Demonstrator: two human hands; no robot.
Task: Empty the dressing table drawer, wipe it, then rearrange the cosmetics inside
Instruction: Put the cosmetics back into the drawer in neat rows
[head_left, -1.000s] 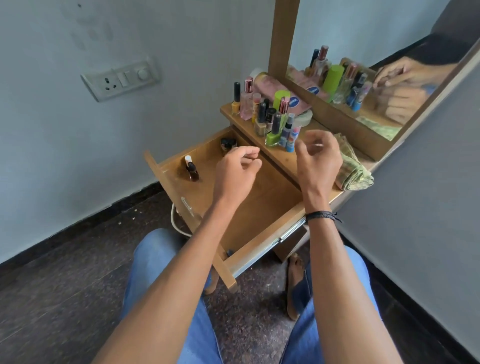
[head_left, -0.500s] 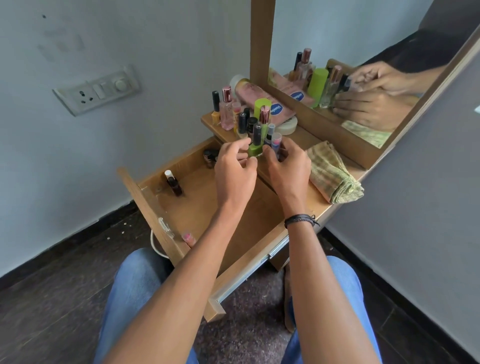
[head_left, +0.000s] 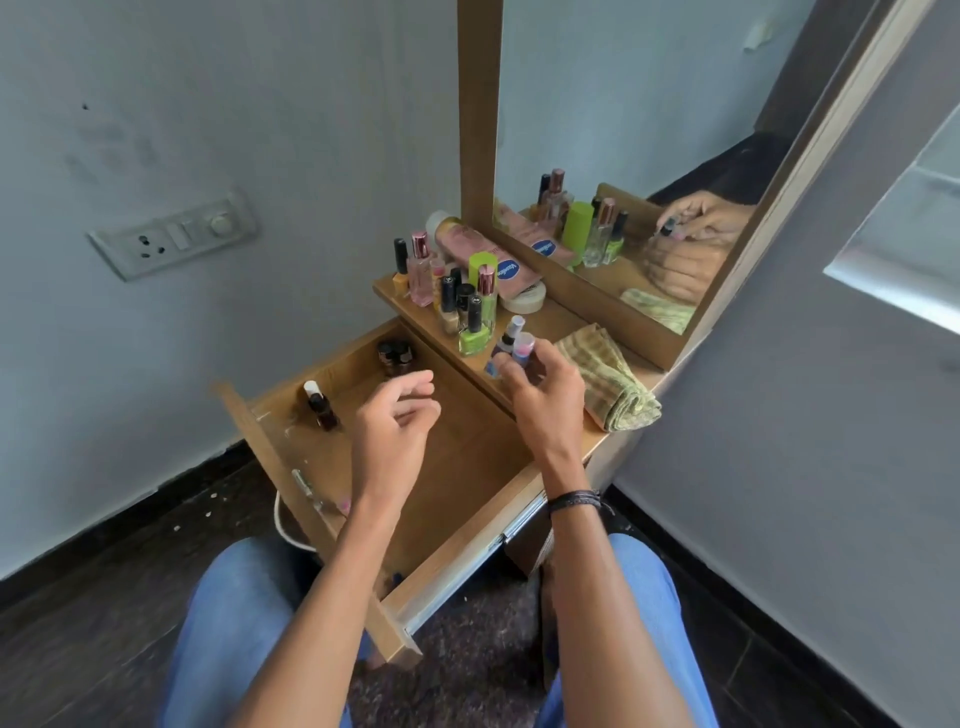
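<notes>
We are seeing right grip pinching two small bottles above front edge of surface, just beside folded cloth. Left grip is hovering over open drawer, fingers loosely curled, holding nothing. Brown bottle is standing near drawer's left wall, dark jars in back corner, bare wood lying between. Other cosmetics are crowding surface beside mirror.

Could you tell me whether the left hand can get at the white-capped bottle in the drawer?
Probably yes: the left hand is empty above the open drawer, with nothing between it and the bottle.
</notes>
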